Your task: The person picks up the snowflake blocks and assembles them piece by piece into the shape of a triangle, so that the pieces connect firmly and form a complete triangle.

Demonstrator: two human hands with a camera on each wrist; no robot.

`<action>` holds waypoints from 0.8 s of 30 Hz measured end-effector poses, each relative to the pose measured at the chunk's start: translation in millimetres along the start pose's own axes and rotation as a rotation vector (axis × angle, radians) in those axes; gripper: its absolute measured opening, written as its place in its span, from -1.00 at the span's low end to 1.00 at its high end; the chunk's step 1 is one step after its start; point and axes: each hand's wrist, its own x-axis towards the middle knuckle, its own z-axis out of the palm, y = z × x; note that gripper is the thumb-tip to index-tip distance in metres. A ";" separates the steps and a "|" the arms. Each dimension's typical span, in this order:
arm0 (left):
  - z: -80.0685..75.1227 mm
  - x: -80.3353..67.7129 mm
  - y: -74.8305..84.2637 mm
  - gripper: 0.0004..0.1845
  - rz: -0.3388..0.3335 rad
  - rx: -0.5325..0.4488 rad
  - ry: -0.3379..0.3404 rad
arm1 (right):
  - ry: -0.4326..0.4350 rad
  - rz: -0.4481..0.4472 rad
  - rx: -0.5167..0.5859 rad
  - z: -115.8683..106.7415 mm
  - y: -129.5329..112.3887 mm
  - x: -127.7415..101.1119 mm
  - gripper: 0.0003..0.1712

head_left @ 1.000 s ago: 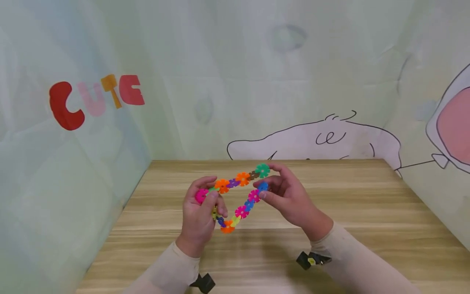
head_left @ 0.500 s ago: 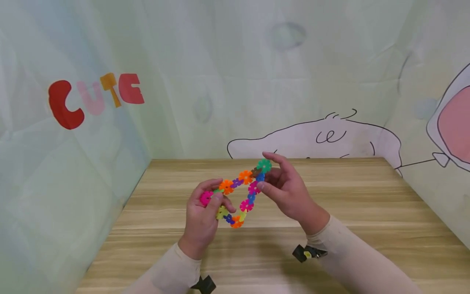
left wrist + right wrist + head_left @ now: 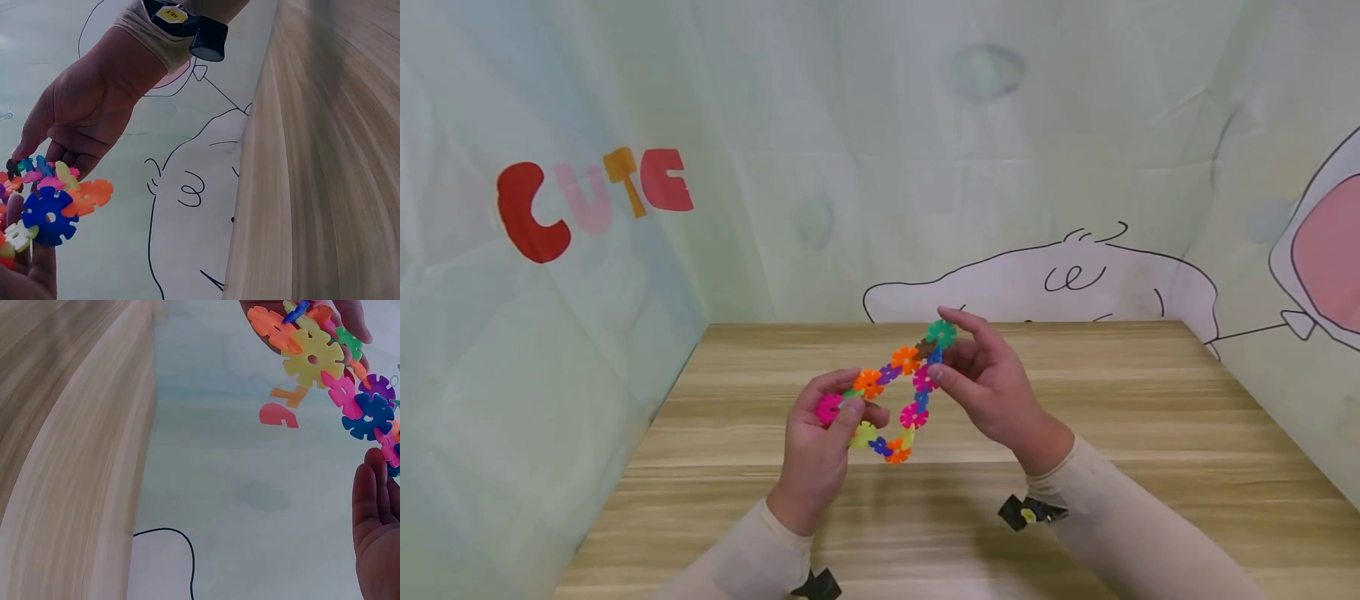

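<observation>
Both hands hold up a chain of interlocking snowflake discs [image 3: 868, 384], bent into a loop over the table. My left hand [image 3: 816, 458] pinches its left end near a pink disc [image 3: 827, 408], thumb on top. At the other side, my right hand [image 3: 1000, 400] grips the chain beside a pink disc [image 3: 924, 379], index fingertip at a teal disc [image 3: 942, 334]. A blue disc sits right under the teal one, overlapping it in the head view. A dark blue disc [image 3: 39, 215] shows close up in the left wrist view, a yellow disc [image 3: 299, 362] in the right wrist view.
A wood-grain table [image 3: 737, 533] lies below the hands. Pale printed sheets [image 3: 820, 167] rise behind and at its left, with coloured letters [image 3: 668, 179] and a drawn cartoon figure [image 3: 1000, 292]. A dark wrist camera [image 3: 1015, 512] sits on the right sleeve.
The chain's two right-hand ends, teal and blue, have come together from apart. My left hand has shifted a little right, and the right index finger has lifted slightly.
</observation>
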 end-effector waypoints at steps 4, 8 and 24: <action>1.5 -1.3 -1.7 -0.67 -0.011 -0.004 0.000 | 0.014 -0.009 -0.034 -0.9 -1.1 0.7 -0.25; 1.6 -2.6 -3.4 -0.67 -0.019 0.028 -0.015 | 0.007 -0.017 -0.053 -2.9 -0.3 1.8 -0.27; -2.7 -2.8 -1.1 -0.62 -0.170 0.180 -0.111 | -0.018 0.033 -0.119 -9.9 2.4 6.4 -0.39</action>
